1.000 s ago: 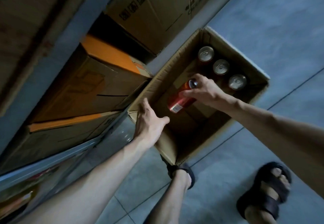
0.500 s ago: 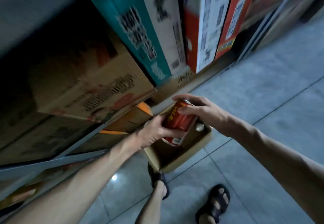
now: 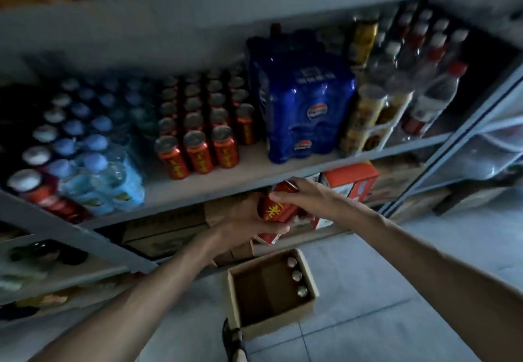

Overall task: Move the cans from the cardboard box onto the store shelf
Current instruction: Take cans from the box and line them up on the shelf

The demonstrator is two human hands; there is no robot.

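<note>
A red can with yellow lettering [image 3: 278,211] is held between both hands just below the front edge of the grey store shelf [image 3: 252,176]. My left hand [image 3: 243,225] cups it from underneath, my right hand [image 3: 305,196] grips its top. On the shelf stand rows of matching red cans [image 3: 198,135]. The open cardboard box [image 3: 240,293] lies on the floor below, with three cans [image 3: 295,276] upright along its right wall.
Blue shrink-wrapped packs [image 3: 300,104] stand right of the red cans, wrapped water bottles [image 3: 93,160] to their left, clear bottles [image 3: 424,78] at far right. Cartons fill the lower shelf. My sandalled foot [image 3: 233,339] is beside the box on the tiled floor.
The view swung up from the box to the shelf. The can, first lifted by my right hand alone, is now held in both hands and raised to shelf height.
</note>
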